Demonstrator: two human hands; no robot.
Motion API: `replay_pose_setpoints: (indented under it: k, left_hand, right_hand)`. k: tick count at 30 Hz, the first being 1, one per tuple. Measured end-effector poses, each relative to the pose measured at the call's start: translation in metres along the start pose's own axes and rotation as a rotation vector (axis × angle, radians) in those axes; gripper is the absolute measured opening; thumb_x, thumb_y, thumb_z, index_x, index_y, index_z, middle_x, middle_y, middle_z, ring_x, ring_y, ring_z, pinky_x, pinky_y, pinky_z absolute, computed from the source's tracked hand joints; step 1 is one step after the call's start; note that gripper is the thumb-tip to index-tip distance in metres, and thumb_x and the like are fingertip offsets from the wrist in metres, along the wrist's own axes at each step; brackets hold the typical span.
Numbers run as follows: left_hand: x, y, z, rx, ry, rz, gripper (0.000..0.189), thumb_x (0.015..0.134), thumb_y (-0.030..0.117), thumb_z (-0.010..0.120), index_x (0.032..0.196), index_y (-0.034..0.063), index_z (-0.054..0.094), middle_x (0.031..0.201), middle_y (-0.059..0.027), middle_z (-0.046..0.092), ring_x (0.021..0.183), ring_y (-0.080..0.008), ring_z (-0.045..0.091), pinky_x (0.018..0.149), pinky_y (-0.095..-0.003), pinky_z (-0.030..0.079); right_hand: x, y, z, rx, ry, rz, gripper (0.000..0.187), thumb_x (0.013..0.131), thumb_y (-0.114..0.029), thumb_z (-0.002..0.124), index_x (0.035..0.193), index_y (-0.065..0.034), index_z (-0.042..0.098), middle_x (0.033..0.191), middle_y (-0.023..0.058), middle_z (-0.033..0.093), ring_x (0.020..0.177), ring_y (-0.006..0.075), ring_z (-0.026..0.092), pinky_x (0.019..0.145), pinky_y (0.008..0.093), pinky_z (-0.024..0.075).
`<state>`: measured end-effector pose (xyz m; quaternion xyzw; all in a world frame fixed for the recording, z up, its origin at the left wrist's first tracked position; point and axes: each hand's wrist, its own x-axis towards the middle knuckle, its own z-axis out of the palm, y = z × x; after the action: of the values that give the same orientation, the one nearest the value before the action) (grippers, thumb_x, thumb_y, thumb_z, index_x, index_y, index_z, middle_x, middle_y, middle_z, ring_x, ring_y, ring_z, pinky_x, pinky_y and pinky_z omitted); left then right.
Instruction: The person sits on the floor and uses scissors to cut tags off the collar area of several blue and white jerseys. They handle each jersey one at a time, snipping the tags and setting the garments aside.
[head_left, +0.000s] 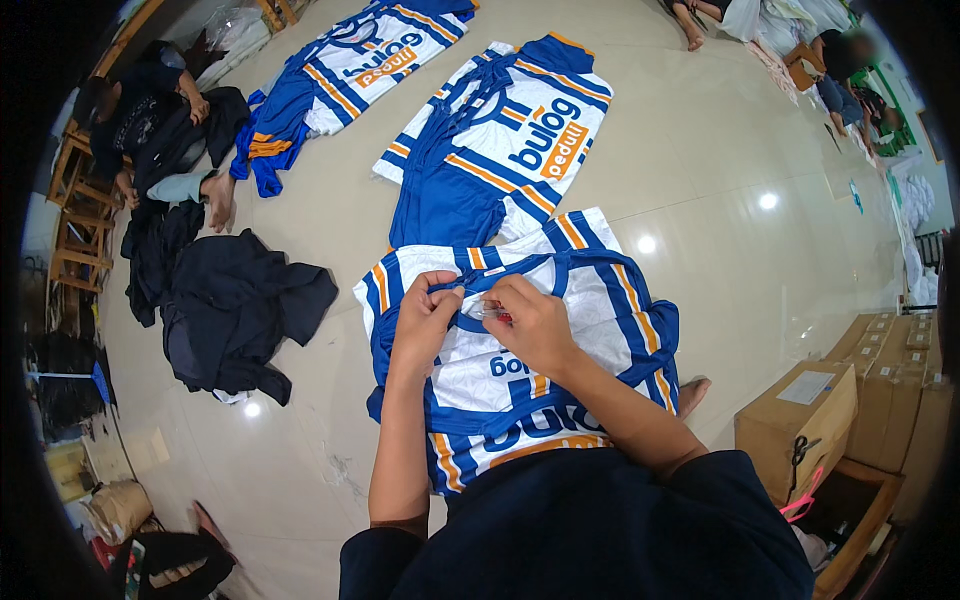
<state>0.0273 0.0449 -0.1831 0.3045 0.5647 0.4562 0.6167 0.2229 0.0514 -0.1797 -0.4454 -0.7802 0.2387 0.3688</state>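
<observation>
A white, blue and orange sports jersey (465, 360) is spread over my lap, its neckline towards the middle of the view. At the blue collar (469, 324), my left hand (426, 322) pinches the edge between thumb and fingers. Close beside it, my right hand (529, 319) grips a small clear-and-red object (495, 310); the fingers cover most of it, so its kind is unclear. A small pale label (493, 271) shows inside the neck. Large lettering on the jersey front is upside down or partly folded under.
Beyond lie a jersey pile (480, 150) and another jersey stack (360, 67) on the tiled floor. Black garments (240, 307) lie to the left near a seated person (142, 120). Cardboard boxes (795, 405) stand at right, scissors (802, 450) against one. Other people sit farther off.
</observation>
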Motion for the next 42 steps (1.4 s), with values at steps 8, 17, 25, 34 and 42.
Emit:
replay_pose_setpoints:
  k: [8,17,25,34,42]
  left_hand:
    - [0.002,-0.005,0.000,0.021,0.003,0.014,0.025,0.104,0.004,0.070,0.127,0.0005,0.060,0.080,0.0055,0.062,0.073,-0.0008,0.049,0.065,-0.0199,0.036]
    - [-0.001,0.002,0.006,0.027,0.044,0.009,0.024,0.103,0.005,0.071,0.124,0.0010,0.061,0.078,0.0058,0.062,0.070,-0.0006,0.047,0.062,-0.0203,0.034]
    - [-0.001,-0.003,0.003,0.023,0.031,0.025,0.024,0.102,0.005,0.071,0.124,0.0010,0.061,0.079,0.0053,0.063,0.070,-0.0008,0.047,0.062,-0.0207,0.034]
    - [0.002,-0.008,0.001,0.058,-0.015,0.063,0.019,0.105,0.007,0.069,0.123,0.0037,0.065,0.076,0.0082,0.056,0.068,0.0000,0.041,0.059,-0.0228,0.029]
    - [-0.011,-0.010,0.005,0.218,-0.113,0.220,0.016,0.102,0.004,0.070,0.116,0.0022,0.075,0.100,-0.0002,0.073,0.086,-0.0065,0.062,0.076,-0.0229,0.048]
  right_hand:
    - [0.000,0.003,0.002,0.296,-0.062,0.321,0.013,0.090,-0.005,0.079,0.100,0.0013,0.072,0.096,0.0132,0.071,0.080,0.0251,0.072,0.073,0.0339,0.0577]
    - [-0.002,-0.002,0.001,0.126,0.023,0.152,0.016,0.088,-0.009,0.082,0.097,-0.0009,0.072,0.096,0.0095,0.072,0.081,0.0244,0.077,0.069,0.0343,0.0596]
    - [0.000,-0.006,0.007,0.289,-0.056,0.262,0.011,0.095,-0.007,0.077,0.098,0.0000,0.069,0.095,0.0108,0.067,0.078,0.0228,0.070,0.070,0.0327,0.0543]
    - [-0.004,0.004,-0.001,0.475,-0.106,0.200,0.007,0.099,-0.005,0.072,0.100,0.0003,0.067,0.095,0.0071,0.066,0.076,0.0142,0.057,0.069,0.0295,0.0457]
    - [-0.005,0.019,0.004,0.848,-0.122,0.518,0.006,0.105,-0.006,0.067,0.104,-0.0015,0.064,0.096,-0.0002,0.066,0.084,0.0049,0.055,0.076,0.0239,0.0464]
